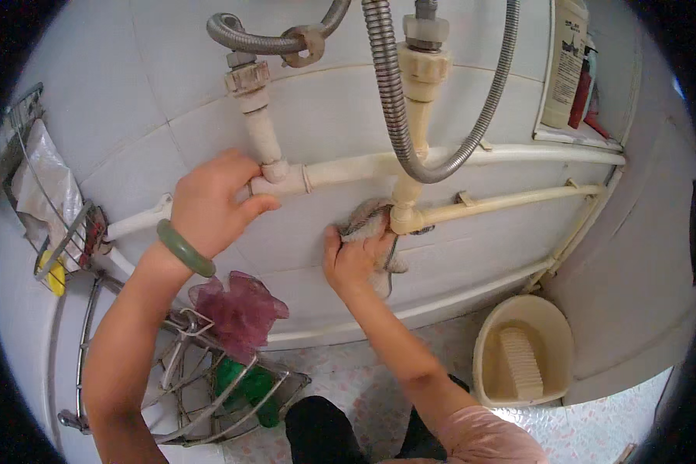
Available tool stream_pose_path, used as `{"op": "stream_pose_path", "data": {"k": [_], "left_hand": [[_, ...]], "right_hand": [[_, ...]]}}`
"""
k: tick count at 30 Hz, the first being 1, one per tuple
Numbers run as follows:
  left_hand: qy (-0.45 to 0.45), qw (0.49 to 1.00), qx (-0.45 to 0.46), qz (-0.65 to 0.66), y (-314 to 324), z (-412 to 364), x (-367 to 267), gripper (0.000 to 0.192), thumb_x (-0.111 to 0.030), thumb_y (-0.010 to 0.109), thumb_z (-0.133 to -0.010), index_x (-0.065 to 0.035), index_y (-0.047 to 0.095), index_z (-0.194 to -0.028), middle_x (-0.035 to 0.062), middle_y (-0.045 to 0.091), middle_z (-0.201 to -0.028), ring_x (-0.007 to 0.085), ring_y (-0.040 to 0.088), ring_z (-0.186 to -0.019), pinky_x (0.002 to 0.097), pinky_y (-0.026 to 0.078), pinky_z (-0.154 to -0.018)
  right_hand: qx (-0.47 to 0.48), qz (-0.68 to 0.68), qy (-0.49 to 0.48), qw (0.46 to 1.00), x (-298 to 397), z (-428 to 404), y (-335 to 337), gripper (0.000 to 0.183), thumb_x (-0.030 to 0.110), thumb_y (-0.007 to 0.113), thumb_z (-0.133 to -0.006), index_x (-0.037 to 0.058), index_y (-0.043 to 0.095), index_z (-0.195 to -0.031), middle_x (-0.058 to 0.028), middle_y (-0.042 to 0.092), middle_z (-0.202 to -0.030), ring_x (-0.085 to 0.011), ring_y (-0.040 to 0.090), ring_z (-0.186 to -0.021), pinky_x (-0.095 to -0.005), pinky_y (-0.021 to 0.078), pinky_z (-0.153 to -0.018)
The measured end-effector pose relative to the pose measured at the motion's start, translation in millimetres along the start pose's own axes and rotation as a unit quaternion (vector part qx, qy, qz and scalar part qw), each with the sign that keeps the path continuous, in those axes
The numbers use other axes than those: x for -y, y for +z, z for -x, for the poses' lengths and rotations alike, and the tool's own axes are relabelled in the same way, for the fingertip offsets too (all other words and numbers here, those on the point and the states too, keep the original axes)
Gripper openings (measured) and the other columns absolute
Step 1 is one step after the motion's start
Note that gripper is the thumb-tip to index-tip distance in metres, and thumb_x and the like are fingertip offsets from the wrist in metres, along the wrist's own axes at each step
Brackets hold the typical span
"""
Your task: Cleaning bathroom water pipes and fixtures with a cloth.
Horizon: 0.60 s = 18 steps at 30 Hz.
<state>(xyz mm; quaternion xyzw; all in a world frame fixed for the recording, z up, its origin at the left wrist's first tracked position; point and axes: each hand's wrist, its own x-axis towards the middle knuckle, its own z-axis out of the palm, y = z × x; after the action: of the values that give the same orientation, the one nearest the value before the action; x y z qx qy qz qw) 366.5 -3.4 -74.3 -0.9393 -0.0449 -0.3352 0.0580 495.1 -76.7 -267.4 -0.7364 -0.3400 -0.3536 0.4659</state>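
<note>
My left hand (216,200), with a green bangle (185,248) at its wrist, grips the upper white plastic pipe (348,170) just left of its tee joint (278,178). Thumb and fingers wrap the pipe; the hand covers that stretch of it. Lower and to the right, my right hand (356,258) has hold of a grey cloth (371,217) with a dark edge. It presses the cloth to the tiled wall (301,249), beside and partly behind the yellowed pipe elbow (406,219). Some of the cloth hangs below the fingers.
A braided metal hose (391,87) loops down in front of the pipes. At lower left stands a metal wire rack (226,426) with a purple mesh bath puff (240,313). A cream bucket (481,371) sits on the floor at right. Bottles (565,64) fill a wall niche.
</note>
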Motion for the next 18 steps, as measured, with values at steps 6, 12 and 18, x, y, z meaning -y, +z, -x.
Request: {"op": "stream_pose_path", "data": {"k": [6, 12, 18], "left_hand": [[-0.003, 0.999, 0.031, -0.014, -0.7, -3.8, -5.4, 0.032, -0.024, 0.068, -0.057, -0.0014, 0.053, -0.075, 0.0109, 0.049, -0.069, 0.0281, 0.048, -0.061, 0.0322, 0.038, -0.053], [0.002, 1.0, 0.022, 0.007, -0.5, -4.6, -5.6, 0.028, -0.022, 0.066, -0.058, -0.0034, 0.054, -0.076, 0.01, 0.051, -0.072, 0.0284, 0.051, -0.067, 0.0334, 0.04, -0.056], [0.021, 1.0, 0.01, -0.018, 0.1, -2.8, -2.4, 0.03, -0.024, 0.066, -0.058, -0.004, 0.054, -0.077, 0.0082, 0.052, -0.073, 0.0269, 0.051, -0.067, 0.0338, 0.041, -0.055]], "right_hand": [[-0.081, -0.05, 0.024, 0.995, 8.9, -3.6, 16.9, 0.064, 0.024, 0.05, -0.075, -0.0232, 0.022, -0.107, -0.0388, 0.021, -0.115, -0.0515, 0.019, -0.106, -0.0542, 0.0098, -0.089], [-0.103, -0.072, -0.024, 0.992, 30.7, -33.5, 17.5, 0.059, 0.034, 0.054, -0.069, -0.0157, 0.04, -0.097, -0.0322, 0.031, -0.114, -0.0467, 0.031, -0.1, -0.0524, 0.0244, -0.083], [-0.13, -0.061, -0.079, 0.986, 8.0, -40.3, -1.0, 0.051, 0.023, 0.053, -0.066, -0.0114, 0.04, -0.102, -0.0262, 0.038, -0.112, -0.0436, 0.034, -0.097, -0.0508, 0.0268, -0.081]]}}
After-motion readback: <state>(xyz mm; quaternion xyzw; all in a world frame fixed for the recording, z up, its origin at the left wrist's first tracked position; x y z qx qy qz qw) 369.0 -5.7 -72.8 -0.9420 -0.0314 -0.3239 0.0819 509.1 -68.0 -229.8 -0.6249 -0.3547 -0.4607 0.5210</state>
